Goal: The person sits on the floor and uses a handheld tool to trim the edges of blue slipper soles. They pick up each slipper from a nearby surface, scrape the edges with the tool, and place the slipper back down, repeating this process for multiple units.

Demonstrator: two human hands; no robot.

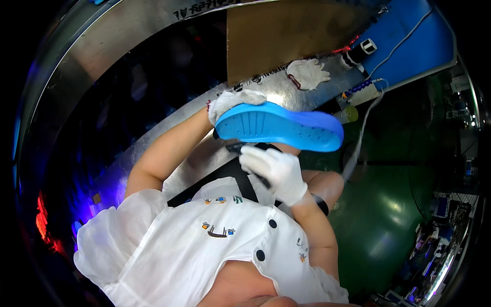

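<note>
A bright blue foam shoe sole (279, 125) is held up in front of my chest, its ridged and dotted face turned toward me. My left hand (238, 102), in a white knit glove, grips its left end from the far edge, fingers lying over the top. Just below the sole is my right hand (276, 171), also white-gloved, its fingers curled together and slightly blurred. A dark, thin piece shows beside the right fingers and under the sole's near edge; its kind cannot be made out. The right fingers appear apart from the sole.
A metal bench (197, 105) curves beyond my hands. On it lie a spare white glove (308, 74) and a black-and-white cylinder (359, 52). A brown board (286, 38) stands behind. To the right are a blue jointed nozzle (358, 88), a hanging pale cable (365, 120) and a yellow-green roll (350, 114).
</note>
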